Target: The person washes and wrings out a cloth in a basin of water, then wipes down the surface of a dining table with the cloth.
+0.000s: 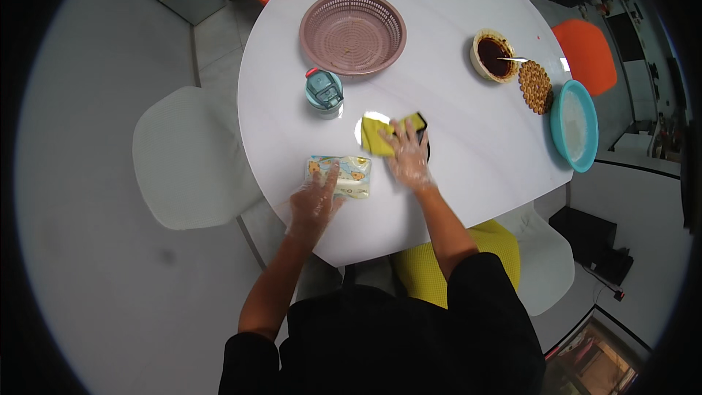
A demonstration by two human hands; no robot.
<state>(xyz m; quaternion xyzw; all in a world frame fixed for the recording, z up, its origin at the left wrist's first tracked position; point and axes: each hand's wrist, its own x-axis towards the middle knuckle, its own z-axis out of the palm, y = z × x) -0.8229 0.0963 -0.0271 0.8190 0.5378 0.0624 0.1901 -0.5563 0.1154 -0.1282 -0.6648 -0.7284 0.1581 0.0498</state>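
Observation:
My left hand (pixel 313 200), in a clear plastic glove, lies over a soft printed pack of wipes (pixel 355 178) near the table's front left. Its fingers are spread on the pack's top, and the thumb stands apart. My right hand (pixel 408 158), gloved the same way, presses flat on a folded yellow cloth (pixel 375 136) on the tabletop. A dark-edged item (pixel 423 122) shows at the cloth's right side; hand and cloth cover most of it, so its kind is unclear. Beyond the pack stands a teal-lidded bottle (pixel 324 93) with a red tab.
On the white table (pixel 428 88) are a pink plastic colander (pixel 351 38), a bowl of dark sauce (pixel 493 57) with a spoon, a beaded wooden trivet (pixel 535 88) and a turquoise basin (pixel 589 126). Around it stand a white chair (pixel 186 159) and an orange chair (pixel 586 57).

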